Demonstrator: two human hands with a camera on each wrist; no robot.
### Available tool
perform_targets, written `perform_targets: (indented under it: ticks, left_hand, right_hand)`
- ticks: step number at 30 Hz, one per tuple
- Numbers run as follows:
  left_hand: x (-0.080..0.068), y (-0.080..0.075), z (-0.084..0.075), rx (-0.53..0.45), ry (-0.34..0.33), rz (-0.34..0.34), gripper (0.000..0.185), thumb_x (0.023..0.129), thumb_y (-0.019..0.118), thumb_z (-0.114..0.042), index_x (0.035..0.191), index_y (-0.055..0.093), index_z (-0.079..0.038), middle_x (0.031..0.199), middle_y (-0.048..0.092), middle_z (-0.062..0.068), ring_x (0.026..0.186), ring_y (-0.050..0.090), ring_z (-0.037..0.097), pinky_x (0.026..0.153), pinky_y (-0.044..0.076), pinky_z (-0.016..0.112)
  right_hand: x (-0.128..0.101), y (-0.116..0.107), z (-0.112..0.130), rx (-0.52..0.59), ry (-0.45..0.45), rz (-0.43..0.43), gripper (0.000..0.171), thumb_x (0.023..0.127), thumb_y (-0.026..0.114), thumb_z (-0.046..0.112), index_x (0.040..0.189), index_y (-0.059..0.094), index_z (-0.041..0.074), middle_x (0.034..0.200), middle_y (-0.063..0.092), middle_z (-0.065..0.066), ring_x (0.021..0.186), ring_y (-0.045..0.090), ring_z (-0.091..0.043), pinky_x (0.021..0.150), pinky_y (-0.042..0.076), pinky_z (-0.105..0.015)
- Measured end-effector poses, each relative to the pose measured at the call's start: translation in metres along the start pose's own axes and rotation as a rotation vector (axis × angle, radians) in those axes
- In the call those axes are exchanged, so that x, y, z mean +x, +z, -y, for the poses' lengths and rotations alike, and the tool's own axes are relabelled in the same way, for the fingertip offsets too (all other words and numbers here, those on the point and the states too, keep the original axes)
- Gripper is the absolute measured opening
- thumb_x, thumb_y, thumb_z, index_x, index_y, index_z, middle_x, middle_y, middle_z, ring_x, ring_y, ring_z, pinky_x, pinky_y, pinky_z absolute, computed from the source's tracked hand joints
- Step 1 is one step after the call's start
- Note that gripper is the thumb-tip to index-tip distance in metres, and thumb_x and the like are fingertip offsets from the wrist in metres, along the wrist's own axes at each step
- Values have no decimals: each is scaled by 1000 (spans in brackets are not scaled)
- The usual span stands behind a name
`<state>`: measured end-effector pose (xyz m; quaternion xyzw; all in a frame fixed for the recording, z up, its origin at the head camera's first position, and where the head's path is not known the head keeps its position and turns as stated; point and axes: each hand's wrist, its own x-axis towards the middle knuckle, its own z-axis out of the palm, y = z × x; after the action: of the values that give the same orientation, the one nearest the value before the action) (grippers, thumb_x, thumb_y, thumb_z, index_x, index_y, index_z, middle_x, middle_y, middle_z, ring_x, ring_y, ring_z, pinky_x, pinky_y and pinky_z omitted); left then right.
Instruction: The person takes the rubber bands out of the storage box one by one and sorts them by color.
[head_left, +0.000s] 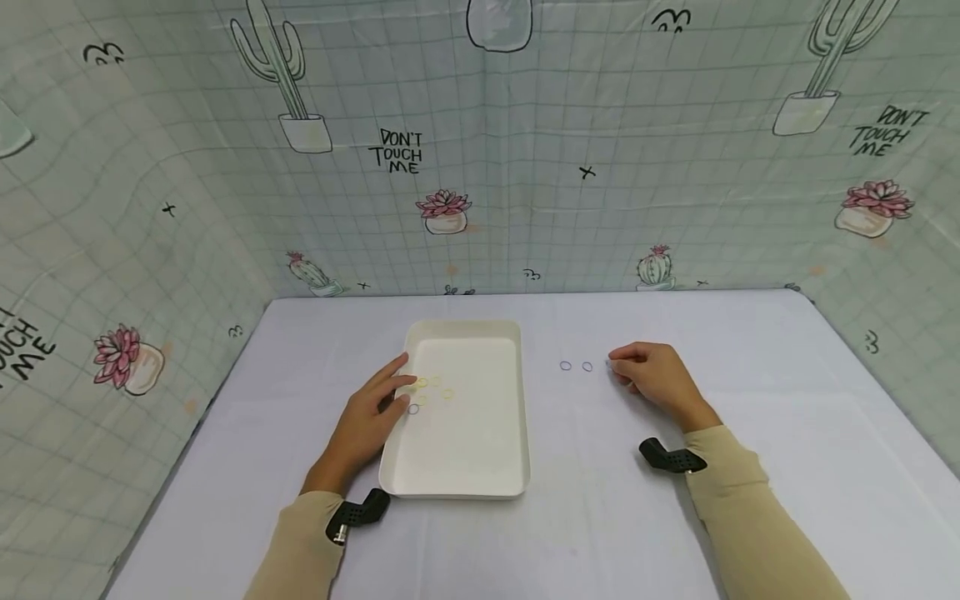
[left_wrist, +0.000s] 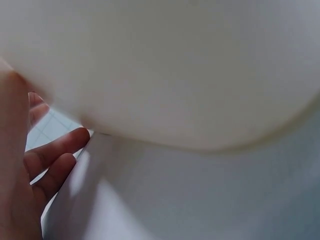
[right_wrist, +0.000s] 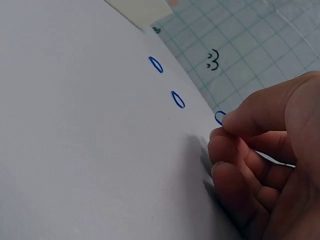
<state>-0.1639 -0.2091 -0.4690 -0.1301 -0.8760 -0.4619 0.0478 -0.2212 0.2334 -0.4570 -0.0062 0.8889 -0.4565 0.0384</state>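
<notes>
My right hand pinches a thin blue rubber band between thumb and forefinger, just over the table. To its left two similar blue bands, one nearer and one farther, lie side by side. My left hand rests at the left rim of a white tray, its thumb and a fingertip reaching over the edge. Several yellow bands lie inside the tray near those fingers, and a dark blue band is by the thumb. In the left wrist view the tray wall hides part of this hand.
A white cloth covers the table. Behind and beside it hangs a checked curtain printed with cacti. Each wrist carries a black camera mount, one on the left and one on the right.
</notes>
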Motion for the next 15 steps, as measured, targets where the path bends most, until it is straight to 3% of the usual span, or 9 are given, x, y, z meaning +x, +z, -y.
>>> perform_targets:
  ticks: [6, 15]
  left_hand:
    - [1, -1, 0, 5, 14, -12, 32, 99, 61, -10, 131, 66, -8, 158, 37, -8, 147, 30, 20, 116, 29, 47]
    - [1, 0, 0, -24, 1, -10, 32, 99, 61, -9, 130, 66, -8, 158, 37, -8, 147, 30, 18, 115, 30, 44]
  right_hand:
    - [2, 8, 2, -117, -47, -34, 22, 94, 63, 14, 109, 74, 2, 85, 70, -7, 76, 60, -21, 65, 49, -32]
    - [4, 13, 6, -218, -69, -24, 22, 95, 63, 20, 107, 76, 6, 106, 71, -13, 90, 58, -26, 74, 46, -35]
